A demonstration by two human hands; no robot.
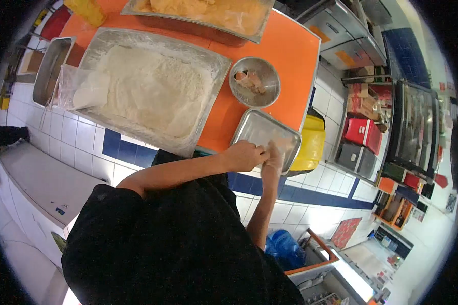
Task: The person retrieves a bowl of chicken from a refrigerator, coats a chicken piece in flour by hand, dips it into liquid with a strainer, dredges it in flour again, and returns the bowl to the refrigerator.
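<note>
My left hand [245, 155] is bare and closed, its fingertips pinching at the clear plastic glove [274, 163] on my right hand. My right hand [275, 155] wears this glove, and its fingers point away from me, stretched out and a little blurred. Both hands are over the near side of a shallow metal tray [257, 124]. Just beyond the tray stands a steel bowl [264, 69] with a few pieces of what looks like raw meat. To the left, a large metal pan [220, 66] holds white flour [152, 91].
A clear bag with a white scoop [90, 90] lies on the flour pan's left edge. Another metal pan [208, 31] with yellow-orange contents stands at the back of the orange table [295, 56]. A yellow bin [311, 145] is right of the table. A white chest [46, 178] stands left.
</note>
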